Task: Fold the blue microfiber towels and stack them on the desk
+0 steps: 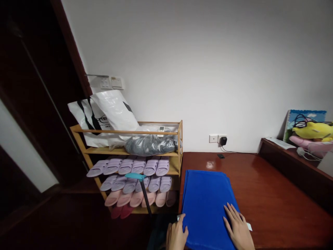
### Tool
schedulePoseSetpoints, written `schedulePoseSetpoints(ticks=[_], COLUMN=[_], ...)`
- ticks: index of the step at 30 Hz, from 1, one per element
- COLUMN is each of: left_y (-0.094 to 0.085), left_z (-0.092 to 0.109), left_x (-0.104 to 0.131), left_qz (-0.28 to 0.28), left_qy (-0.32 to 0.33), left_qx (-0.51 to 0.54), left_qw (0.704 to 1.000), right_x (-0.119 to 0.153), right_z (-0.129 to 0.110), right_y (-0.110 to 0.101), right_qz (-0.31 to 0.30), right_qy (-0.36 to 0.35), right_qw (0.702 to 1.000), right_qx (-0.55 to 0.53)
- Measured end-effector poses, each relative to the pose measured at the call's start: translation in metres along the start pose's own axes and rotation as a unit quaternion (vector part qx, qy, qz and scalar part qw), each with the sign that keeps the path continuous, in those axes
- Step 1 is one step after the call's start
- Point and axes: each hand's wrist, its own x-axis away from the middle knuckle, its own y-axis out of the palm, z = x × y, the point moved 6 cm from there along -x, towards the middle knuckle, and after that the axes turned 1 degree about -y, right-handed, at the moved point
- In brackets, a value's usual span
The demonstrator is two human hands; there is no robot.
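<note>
A stack of folded blue cloth (208,205) lies near the left end of the reddish-brown wooden table. My left hand (177,234) is at its near left edge, thumb and forefinger apart against the side; the other fingers are partly hidden. On the right part of the cloth rests my right hand (238,225), fingers stretched out and lying flat. A small white tag (249,226) sticks out beside the right hand, and a bit of white shows by the left forefinger.
Left of the table (281,194) stands a wooden shoe rack (179,139) with several slippers (162,166), white bags (114,111) and a plastic-wrapped bundle (153,144). A black plug (223,140) sits in the wall. Yellow and pink plush items (314,130) lie on the raised ledge.
</note>
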Motion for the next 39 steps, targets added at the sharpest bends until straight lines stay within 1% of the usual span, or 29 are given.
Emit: schedulePoseSetpoints(ticks=[3, 5, 7, 9, 11, 13, 15, 17, 20, 26, 39], left_y=[0.003, 0.002, -0.002, -0.003, -0.001, 0.006, 0.017, 0.029, 0.039, 0.037, 0.036], left_z=[-0.006, -0.002, 0.013, 0.038, 0.062, 0.076, 0.078, 0.073, 0.065, 0.065, 0.065], left_x=[-0.003, -0.005, -0.006, -0.009, -0.014, -0.024, -0.036, -0.047, -0.054, -0.050, -0.050], left_qz=[0.018, 0.053, 0.092, 0.115, 0.123, 0.129, 0.127, 0.118, 0.112, 0.105, 0.096], left_qy=[0.006, 0.028, 0.078, 0.153, 0.230, 0.272, 0.277, 0.269, 0.272, 0.272, 0.268], left_qx=[-0.001, -0.010, -0.006, 0.017, 0.048, 0.066, 0.063, 0.050, 0.042, 0.045, 0.042], left_qw=[1.000, 0.998, 0.993, 0.981, 0.964, 0.951, 0.951, 0.955, 0.955, 0.956, 0.958], right_x=[0.000, -0.001, -0.002, -0.002, -0.002, -0.001, -0.001, -0.002, -0.002, -0.001, 0.000], right_z=[0.002, 0.005, 0.007, 0.009, 0.009, 0.008, 0.007, 0.005, 0.003, 0.002, 0.008], right_y=[0.004, 0.008, 0.013, 0.015, 0.015, 0.014, 0.013, 0.012, 0.009, 0.006, 0.015], right_qz=[0.003, -0.002, -0.006, -0.004, 0.000, 0.002, 0.001, -0.004, -0.009, -0.012, 0.038], right_qy=[-0.007, -0.014, -0.021, -0.026, -0.030, -0.030, -0.029, -0.028, -0.022, -0.017, -0.047], right_qw=[1.000, 1.000, 0.999, 0.999, 0.999, 0.998, 0.998, 0.998, 0.999, 0.999, 0.997], right_qx=[0.014, 0.024, 0.033, 0.039, 0.045, 0.048, 0.050, 0.049, 0.047, 0.042, 0.050])
